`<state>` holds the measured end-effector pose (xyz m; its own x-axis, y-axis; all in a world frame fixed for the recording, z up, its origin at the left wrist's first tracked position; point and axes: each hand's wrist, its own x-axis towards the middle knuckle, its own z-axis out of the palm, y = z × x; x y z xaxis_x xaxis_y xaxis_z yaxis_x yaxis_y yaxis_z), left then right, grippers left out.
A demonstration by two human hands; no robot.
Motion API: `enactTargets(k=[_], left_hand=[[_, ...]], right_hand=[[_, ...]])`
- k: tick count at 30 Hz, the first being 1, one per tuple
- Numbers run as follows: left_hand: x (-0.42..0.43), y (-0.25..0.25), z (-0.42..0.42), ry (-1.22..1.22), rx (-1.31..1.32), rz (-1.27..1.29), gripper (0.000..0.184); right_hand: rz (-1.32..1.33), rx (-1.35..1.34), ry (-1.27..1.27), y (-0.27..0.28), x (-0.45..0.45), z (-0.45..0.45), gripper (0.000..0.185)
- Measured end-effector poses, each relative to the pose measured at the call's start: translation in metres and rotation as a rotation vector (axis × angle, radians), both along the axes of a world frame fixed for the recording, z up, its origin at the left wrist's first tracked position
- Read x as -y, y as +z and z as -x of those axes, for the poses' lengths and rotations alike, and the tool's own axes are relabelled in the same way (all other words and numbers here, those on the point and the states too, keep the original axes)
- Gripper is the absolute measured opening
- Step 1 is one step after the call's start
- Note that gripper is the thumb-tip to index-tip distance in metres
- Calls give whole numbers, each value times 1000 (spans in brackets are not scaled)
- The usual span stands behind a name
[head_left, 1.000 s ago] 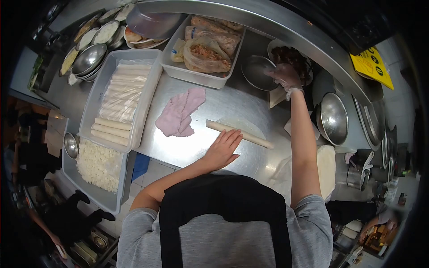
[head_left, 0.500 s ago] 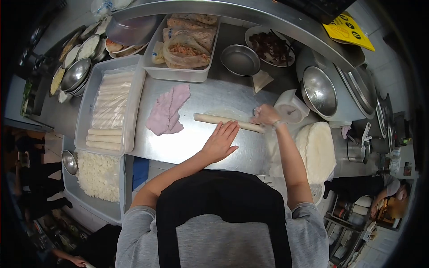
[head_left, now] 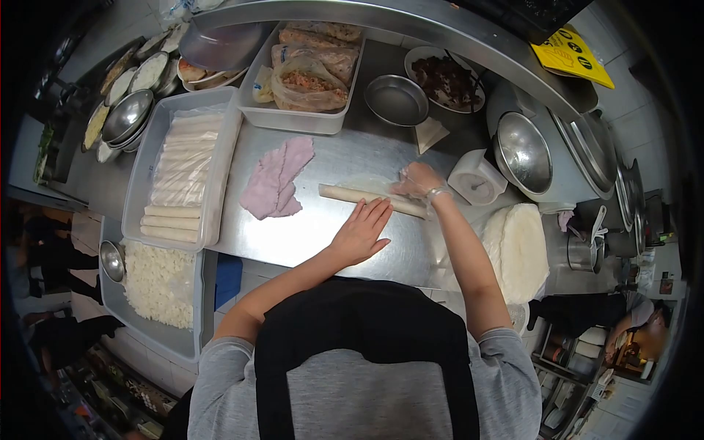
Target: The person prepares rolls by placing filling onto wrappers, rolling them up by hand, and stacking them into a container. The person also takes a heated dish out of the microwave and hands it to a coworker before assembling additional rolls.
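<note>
A long pale roll (head_left: 339, 193) lies across the steel worktop, with a thin see-through wrapper flap (head_left: 369, 181) spread behind it. My left hand (head_left: 361, 233) rests flat on the roll near its middle, fingers stretched out. My right hand (head_left: 421, 180) is curled over the flap's right part, just behind the roll, fingers bent downward; whatever they pinch is hidden. A clear band or glove cuff shows at that wrist. To its right stands a white tub (head_left: 478, 180) with pale contents. Near my right forearm lies a stack of round white wrappers (head_left: 515, 249).
Finished rolls fill a plastic bin (head_left: 229, 161) on the left, above a tub of chopped white food (head_left: 158, 286). A pink cloth (head_left: 277, 180) lies nearby. Behind are a bin of bagged filling (head_left: 293, 121), a metal bowl (head_left: 396, 100) and a plate of dark food (head_left: 444, 79).
My right hand has slid left along the back of the roll, from its right end toward my left hand. My left hand has stayed in place on the roll.
</note>
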<state>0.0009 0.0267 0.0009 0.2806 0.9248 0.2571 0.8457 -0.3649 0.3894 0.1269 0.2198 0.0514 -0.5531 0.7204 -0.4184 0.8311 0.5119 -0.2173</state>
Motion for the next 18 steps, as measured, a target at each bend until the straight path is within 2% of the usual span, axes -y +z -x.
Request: enactTargets(k=[3, 5, 6, 9, 11, 14, 18], left_hand=[[0, -2, 0, -1, 12, -15, 70], [2, 0, 0, 4, 15, -13, 71], [1, 0, 1, 0, 16, -14, 71], [1, 1, 1, -1, 29, -21, 70], [1, 1, 0, -10, 16, -13, 71], [-1, 2, 1, -13, 7, -6, 71], [1, 3, 2, -12, 43, 2, 71]], right_hand=[[-48, -32, -56, -4, 0, 5, 47], [12, 122, 188, -20, -19, -20, 48], [9, 126, 197, -18, -23, -24, 48], [28, 71, 179, -16, -22, -25, 50], [-59, 42, 25, -9, -13, 8, 49], [-13, -13, -84, 13, -6, 38, 49], [41, 59, -46, 6, -20, 14, 48]])
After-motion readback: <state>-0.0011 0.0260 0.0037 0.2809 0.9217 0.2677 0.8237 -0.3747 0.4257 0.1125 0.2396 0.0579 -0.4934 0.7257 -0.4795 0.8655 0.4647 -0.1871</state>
